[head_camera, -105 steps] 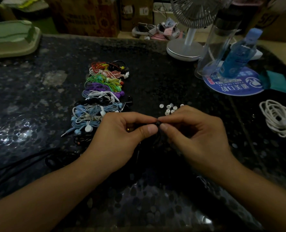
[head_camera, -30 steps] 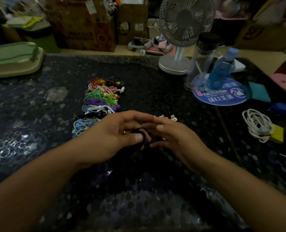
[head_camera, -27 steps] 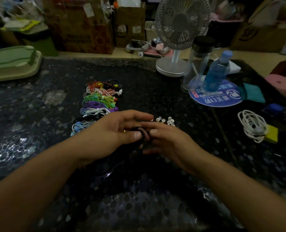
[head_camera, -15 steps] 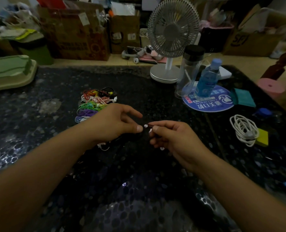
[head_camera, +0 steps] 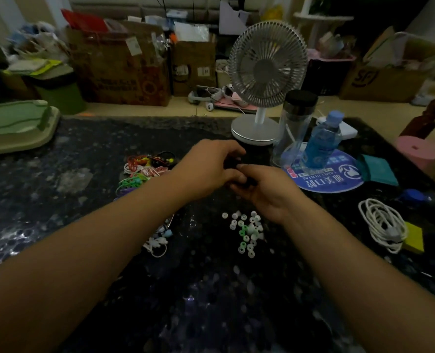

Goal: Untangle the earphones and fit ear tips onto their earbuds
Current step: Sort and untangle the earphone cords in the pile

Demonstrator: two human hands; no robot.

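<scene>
My left hand (head_camera: 208, 166) and my right hand (head_camera: 264, 189) meet above the dark table (head_camera: 58, 200), fingers curled round a black earphone bundle (head_camera: 233, 165) that shows only as a dark bit between them. Several white and green ear tips (head_camera: 247, 231) lie scattered below my right wrist. A row of coloured coiled earphones (head_camera: 145, 171) lies left of my hands, partly hidden by my left forearm. White and pale blue earphones (head_camera: 159, 240) peek out under that forearm.
A desk fan (head_camera: 264, 72) stands at the table's far edge, with a clear flask (head_camera: 294, 123) and a blue bottle (head_camera: 322, 141) on a round blue mat (head_camera: 338, 179) beside it. A coiled white cable (head_camera: 382, 225) lies at right, a green tray (head_camera: 15, 126) at far left.
Both hands have moved away from me toward the fan, still together on the black earphones. The camera tilted up, and the scattered ear tips now show below my right wrist.
</scene>
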